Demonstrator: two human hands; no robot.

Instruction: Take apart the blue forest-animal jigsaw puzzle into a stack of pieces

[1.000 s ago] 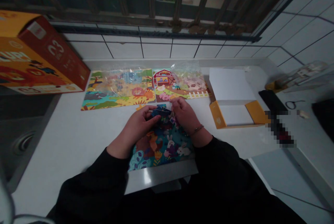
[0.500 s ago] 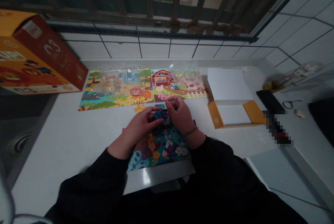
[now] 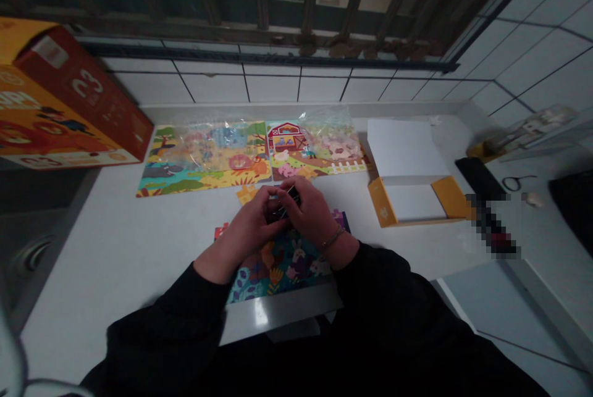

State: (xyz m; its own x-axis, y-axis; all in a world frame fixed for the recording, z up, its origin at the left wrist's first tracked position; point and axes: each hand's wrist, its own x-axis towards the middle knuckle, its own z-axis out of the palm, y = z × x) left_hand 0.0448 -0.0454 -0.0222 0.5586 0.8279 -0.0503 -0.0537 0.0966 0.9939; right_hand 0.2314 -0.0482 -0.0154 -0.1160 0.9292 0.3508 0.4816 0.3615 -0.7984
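At the centre of the frame, both hands meet just above the far edge of the rabbit puzzle point(image 3: 287, 261), which lies on the white surface point(image 3: 139, 242). The left hand point(image 3: 245, 230) and right hand point(image 3: 310, 215) are curled together around a small dark bundle of puzzle pieces point(image 3: 282, 207), fingers pinched narrow on it. To do this well, I judge the grip should stay light, thumbs easing one piece off at a time so none drop. Loose pieces, an orange one point(image 3: 247, 193) among them, lie just beyond the hands. Further up, two bagged puzzles point(image 3: 208, 156) rest against the tiled wall, with an open orange box point(image 3: 417, 199) to the right.
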